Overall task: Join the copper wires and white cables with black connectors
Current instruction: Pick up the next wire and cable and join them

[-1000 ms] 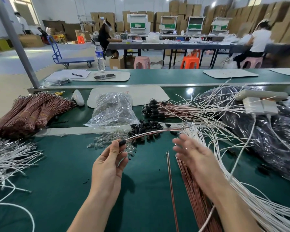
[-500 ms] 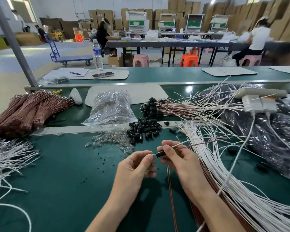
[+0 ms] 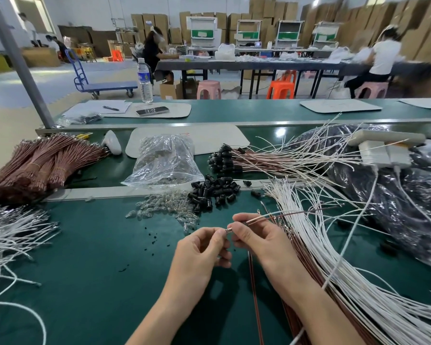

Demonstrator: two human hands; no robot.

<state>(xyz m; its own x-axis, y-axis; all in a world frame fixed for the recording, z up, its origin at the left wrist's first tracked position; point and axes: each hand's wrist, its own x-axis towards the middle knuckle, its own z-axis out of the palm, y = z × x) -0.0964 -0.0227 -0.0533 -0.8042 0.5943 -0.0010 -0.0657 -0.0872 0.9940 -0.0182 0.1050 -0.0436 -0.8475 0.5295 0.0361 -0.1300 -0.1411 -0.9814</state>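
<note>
Centre frame: your right hand [image 3: 256, 241] has its fingers pinched on the black connector [image 3: 243, 223] with its copper wire [image 3: 284, 216]. Your left hand [image 3: 202, 250] pinches the connector's tip (spare connectors [image 3: 214, 191] piled just above on the desk [image 3: 85, 245]).

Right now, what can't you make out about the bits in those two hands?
Head view only:
- The small part pinched by the left hand: too tiny, and fingertips cover it.
- The connector: mostly hidden in the right hand grip, so whether the wire is seated is unclear.
- The white cables: far ends cut off by the right and bottom edges.
</note>
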